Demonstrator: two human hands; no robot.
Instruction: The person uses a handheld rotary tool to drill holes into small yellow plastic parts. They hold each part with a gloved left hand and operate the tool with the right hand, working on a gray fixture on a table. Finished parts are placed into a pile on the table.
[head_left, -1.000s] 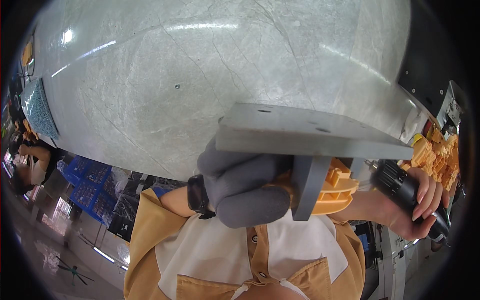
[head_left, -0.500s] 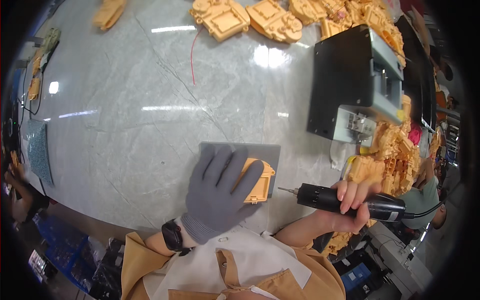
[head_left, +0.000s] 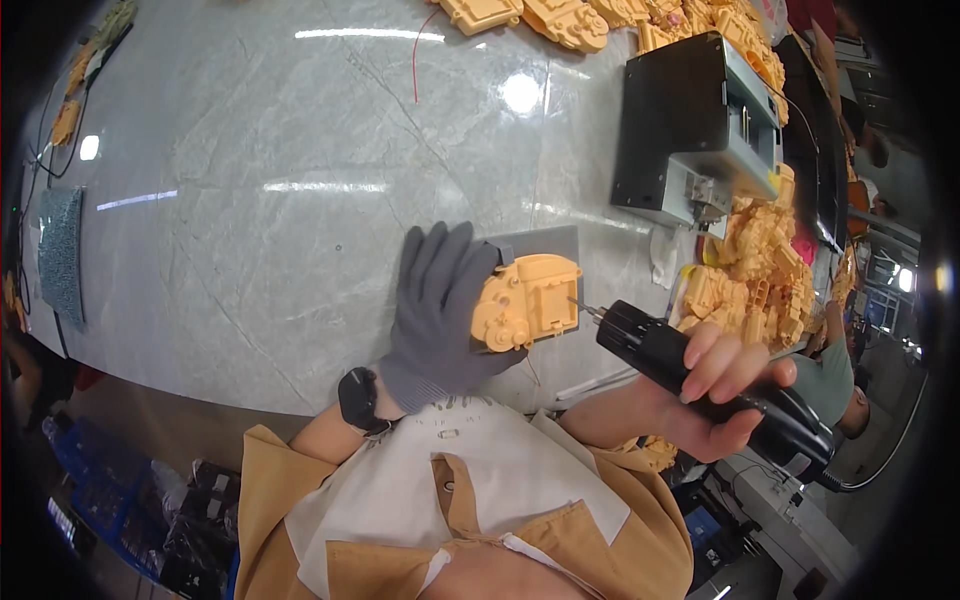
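— Orange plastic, that's the toy body (head_left: 527,303) at the middle of the frame, lying on a grey plate (head_left: 545,243) on the marble tabletop (head_left: 250,200).

— Which hand has it?

— The left hand (head_left: 440,305), in a grey glove; its grip is wrapped around the toy's left end, fingers laid over the top. A black watch (head_left: 358,399) sits on that wrist.

— And the right hand (head_left: 722,395)?

— Bare, at the lower right, its grip closed tight around a black electric screwdriver (head_left: 700,375) — the tip meets the toy's right edge.

— Anything else nearby?

— A heap of orange parts (head_left: 755,275) just right of the toy, a black box machine (head_left: 690,125) above it, more orange pieces (head_left: 540,15) along the top edge.
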